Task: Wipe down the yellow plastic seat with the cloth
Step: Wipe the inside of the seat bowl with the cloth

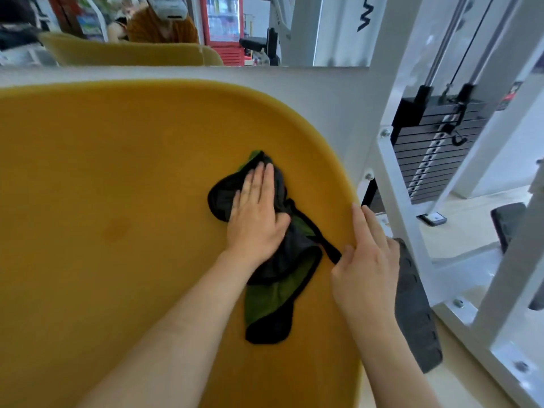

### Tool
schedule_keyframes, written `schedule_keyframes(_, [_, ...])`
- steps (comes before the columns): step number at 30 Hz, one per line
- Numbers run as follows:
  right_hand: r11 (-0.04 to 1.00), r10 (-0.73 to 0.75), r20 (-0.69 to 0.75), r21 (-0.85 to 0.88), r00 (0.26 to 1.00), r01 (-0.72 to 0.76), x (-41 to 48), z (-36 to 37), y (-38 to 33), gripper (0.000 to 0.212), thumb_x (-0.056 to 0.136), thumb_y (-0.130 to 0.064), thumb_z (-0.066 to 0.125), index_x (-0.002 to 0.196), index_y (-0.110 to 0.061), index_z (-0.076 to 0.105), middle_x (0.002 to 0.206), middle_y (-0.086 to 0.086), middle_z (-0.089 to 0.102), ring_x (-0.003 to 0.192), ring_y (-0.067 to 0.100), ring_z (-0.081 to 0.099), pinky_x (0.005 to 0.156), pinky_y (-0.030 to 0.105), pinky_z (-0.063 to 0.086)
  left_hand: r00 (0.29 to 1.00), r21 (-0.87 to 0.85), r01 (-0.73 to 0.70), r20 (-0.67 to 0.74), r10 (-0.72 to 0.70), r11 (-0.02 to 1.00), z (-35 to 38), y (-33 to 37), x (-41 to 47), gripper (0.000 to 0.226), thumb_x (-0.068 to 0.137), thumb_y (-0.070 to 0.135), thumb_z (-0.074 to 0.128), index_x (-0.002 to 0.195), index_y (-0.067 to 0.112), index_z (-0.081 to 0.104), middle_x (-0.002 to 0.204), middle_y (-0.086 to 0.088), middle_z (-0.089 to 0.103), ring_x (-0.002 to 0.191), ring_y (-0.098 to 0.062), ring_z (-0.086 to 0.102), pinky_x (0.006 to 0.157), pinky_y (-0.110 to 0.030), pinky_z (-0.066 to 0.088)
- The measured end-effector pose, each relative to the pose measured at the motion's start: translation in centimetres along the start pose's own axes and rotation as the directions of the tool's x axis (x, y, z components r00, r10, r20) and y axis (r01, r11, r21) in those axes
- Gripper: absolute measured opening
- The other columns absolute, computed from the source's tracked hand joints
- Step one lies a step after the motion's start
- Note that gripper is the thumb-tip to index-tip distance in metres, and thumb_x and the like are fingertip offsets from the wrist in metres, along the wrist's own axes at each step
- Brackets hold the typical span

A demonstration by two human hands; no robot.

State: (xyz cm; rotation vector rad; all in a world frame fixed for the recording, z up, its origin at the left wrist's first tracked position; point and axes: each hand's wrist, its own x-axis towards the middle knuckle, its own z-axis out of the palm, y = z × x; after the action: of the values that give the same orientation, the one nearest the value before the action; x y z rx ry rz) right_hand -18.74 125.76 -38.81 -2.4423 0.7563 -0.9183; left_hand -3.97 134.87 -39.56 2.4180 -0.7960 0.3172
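Seat: yellow plastic. It fills the left and centre of the frame down to the bottom border, and its curved right rim runs from upper centre to lower right. A faint darker patch shows on the surface left of centre.

Cloth: black and green, crumpled. It lies on the seat right of centre, with a narrow black strip trailing toward the right rim.

Left hand: laid flat, palm down, on the upper part of the cloth. The fingers are straight and held together, pressing the cloth against the seat; nothing is gripped.

Right hand: resting on the seat's right rim, fingers straight and pointing up the frame along the rim. The thumb lies at the end of the black strip. Whether it touches or pins the strip cannot be told.

Both forearms are bare and enter from the bottom border.

Surroundings:
- The white frame of a gym machine stands just beside the seat at right.
- The frame carries a black weight stack in the upper right.
- A dark grey tread plate lies under the right hand's side, lower right.
- A white panel stands behind the seat.
- Above the panel are a second yellow seat at upper left and a red fridge at upper centre.
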Motion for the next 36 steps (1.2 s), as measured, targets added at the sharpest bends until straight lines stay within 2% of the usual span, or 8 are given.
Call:
schedule_keyframes(6, [0.994,0.001,0.098,0.108,0.995,-0.012,0.9,0.0,0.2,0.072,0.095,-0.025,0.051,0.153,-0.028,0.009,0.152,0.004,0.027,0.129,0.027,0.036,0.1,0.037,0.034,0.896,-0.118,-0.309,0.296,0.331,0.944,0.9,2.0,-10.8,0.079,0.086,0.038,0.037,0.15,0.039,-0.009,0.157,0.021,-0.012,0.145,0.0,-0.012,0.12,-0.032,-0.003])
schedule_keyframes(10, [0.997,-0.035,0.176,0.079,0.984,0.021,0.4,-0.2,0.3,0.076,0.098,-0.027,0.046,0.153,-0.03,-0.005,0.156,0.006,0.021,0.134,0.028,0.036,0.097,0.039,0.042,0.945,0.082,-0.281,0.199,0.26,0.956,0.0,1.3,-4.5,0.093,0.082,0.043,0.049,0.15,0.033,-0.014,0.159,0.015,-0.013,0.146,-0.007,-0.012,0.119,-0.034,-0.005])
schedule_keyframes(16, [0.974,0.074,0.131,0.205,0.989,-0.1,0.5,-0.6,0.2,0.074,0.093,-0.011,0.055,0.151,-0.036,0.016,0.144,0.003,0.044,0.121,0.023,0.049,0.094,0.037,0.044,0.987,0.001,-0.162,0.001,0.162,0.987,-2.0,2.7,2.2,0.099,0.079,0.026,0.054,0.152,0.026,-0.013,0.161,0.008,-0.012,0.147,-0.011,-0.01,0.121,-0.036,0.001])
schedule_keyframes(19, [0.971,0.088,0.146,0.208,0.985,-0.117,1.3,-0.9,0.0,0.068,0.089,-0.01,0.052,0.147,-0.034,0.027,0.131,0.003,0.05,0.106,0.019,0.051,0.08,0.031,0.038,0.943,-0.075,-0.298,0.131,0.306,0.952,-0.5,3.5,-1.9,0.097,0.079,0.024,0.052,0.153,0.028,-0.01,0.16,0.012,-0.013,0.146,-0.006,-0.013,0.121,-0.033,0.005])
schedule_keyframes(22, [0.987,-0.027,0.127,0.162,0.992,0.006,4.8,-2.1,-1.0,0.053,0.094,-0.024,0.05,0.144,-0.032,0.035,0.132,0.001,0.049,0.115,0.019,0.047,0.084,0.026,0.031,0.874,-0.025,-0.407,0.28,0.398,0.913,-0.2,3.1,-4.6,0.094,0.08,0.033,0.052,0.152,0.031,-0.009,0.161,0.012,-0.005,0.147,-0.008,-0.007,0.121,-0.031,0.001])
schedule_keyframes(26, [0.942,-0.144,0.214,0.328,0.966,0.068,12.7,-1.0,-4.6,0.046,0.101,-0.033,0.041,0.146,-0.028,0.036,0.144,-0.002,0.046,0.132,0.017,0.042,0.104,0.029,0.031,0.948,0.112,-0.303,0.139,0.287,0.946,-1.5,3.2,-0.2,0.098,0.08,0.046,0.052,0.151,0.031,-0.015,0.161,0.009,-0.007,0.146,-0.011,-0.007,0.118,-0.038,-0.002])
schedule_keyframes(30, [0.966,-0.185,0.098,0.203,0.978,0.162,13.8,1.8,-5.6,0.037,0.102,-0.041,0.029,0.123,-0.024,0.055,0.106,0.003,0.065,0.1,0.027,0.06,0.076,0.036,0.043,0.975,0.191,-0.205,-0.042,0.217,0.96,-4.1,1.8,5.3,0.091,0.087,0.044,0.05,0.152,0.028,-0.012,0.162,0.008,-0.004,0.146,-0.012,-0.002,0.117,-0.038,0.004])
schedule_keyframes(36, [0.987,-0.162,0.002,0.019,0.987,0.162,13.1,2.4,-5.3,0.046,0.103,-0.046,0.021,0.128,-0.021,0.05,0.091,-0.001,0.059,0.075,0.017,0.05,0.064,0.03,0.036,0.975,0.097,0.114,-0.203,-0.092,0.989,-6.8,-3.3,7.7,0.089,0.089,0.028,0.048,0.152,0.022,-0.015,0.162,0.002,-0.009,0.148,-0.02,-0.002,0.12,-0.044,0.012])
